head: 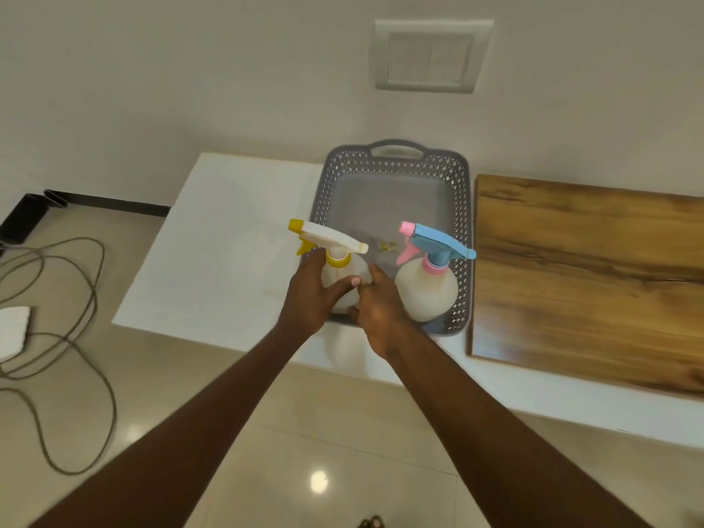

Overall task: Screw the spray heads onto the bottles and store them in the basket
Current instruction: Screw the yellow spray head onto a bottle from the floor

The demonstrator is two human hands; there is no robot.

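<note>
A grey perforated basket [392, 161] stands on the white table. In its near right corner a cream bottle with a blue and pink spray head [428, 289] stands upright. At the near left corner a second cream bottle with a white and yellow spray head [335, 249] is upright, its head fitted on. My left hand [310, 295] wraps its left side, thumb across the front. On the bottle's right side rests my right hand [379, 308], also gripping the body. The hands hide the bottle's base, so whether it rests on the basket floor is unclear.
A white table [228, 245] carries the basket; a wooden board [586, 276] lies to its right. Small yellowish bits [386, 245] lie on the basket floor. Cables [57, 318] loop on the tiled floor at the left. A switch plate [432, 55] is on the wall.
</note>
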